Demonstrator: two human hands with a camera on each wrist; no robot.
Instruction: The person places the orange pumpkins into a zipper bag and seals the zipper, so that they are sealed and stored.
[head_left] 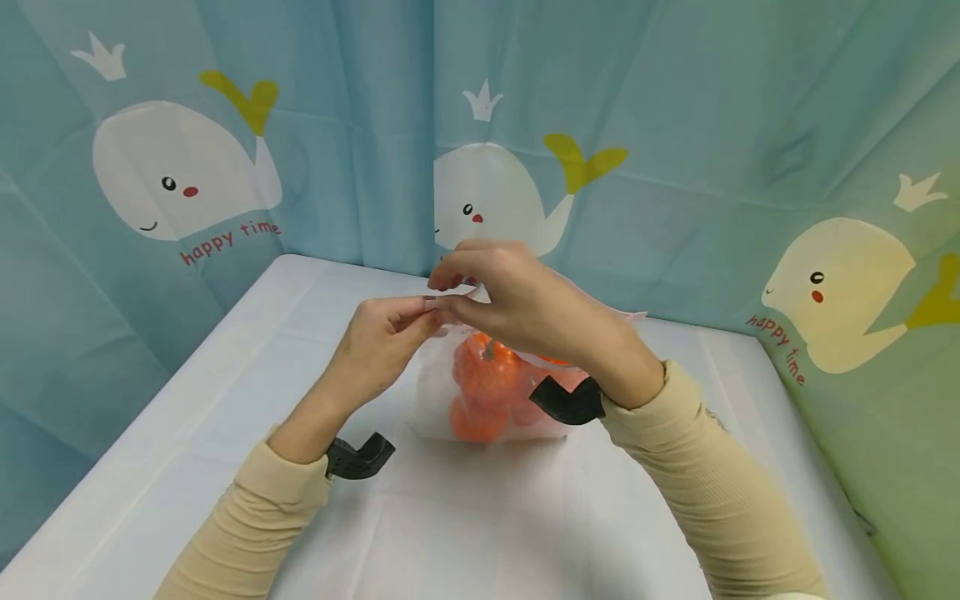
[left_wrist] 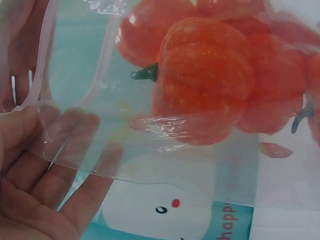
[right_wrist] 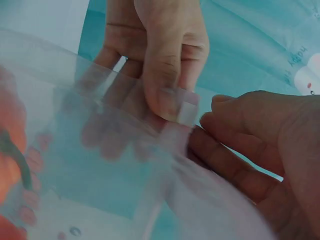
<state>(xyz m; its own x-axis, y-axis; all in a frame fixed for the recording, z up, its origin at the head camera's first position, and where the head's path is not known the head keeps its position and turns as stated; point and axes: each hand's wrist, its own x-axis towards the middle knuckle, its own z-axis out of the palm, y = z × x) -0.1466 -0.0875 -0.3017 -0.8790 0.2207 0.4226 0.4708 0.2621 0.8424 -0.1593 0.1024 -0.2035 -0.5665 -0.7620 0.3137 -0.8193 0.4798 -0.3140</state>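
Note:
A translucent plastic bag (head_left: 435, 392) stands on the white table, with several small orange pumpkins (head_left: 491, 375) inside; green stems show through the film. At its upper left corner, my left hand (head_left: 378, 346) pinches the bag's edge between thumb and index finger. The right wrist view shows that left hand (right_wrist: 160, 65) with its other fingers spread behind the film. My right hand (head_left: 517, 292) arches over the bag beside the left fingertips. Its thumb and index finger stand apart, and in the right wrist view the fingers of this right hand (right_wrist: 260, 140) reach beside the bag's corner.
The white table (head_left: 420, 533) extends around the bag. Behind and beside it hangs a blue-green curtain (head_left: 360, 150) with printed whales. A black wrist mount (head_left: 360, 457) sits on the left wrist, and another black mount (head_left: 567, 400) on the right.

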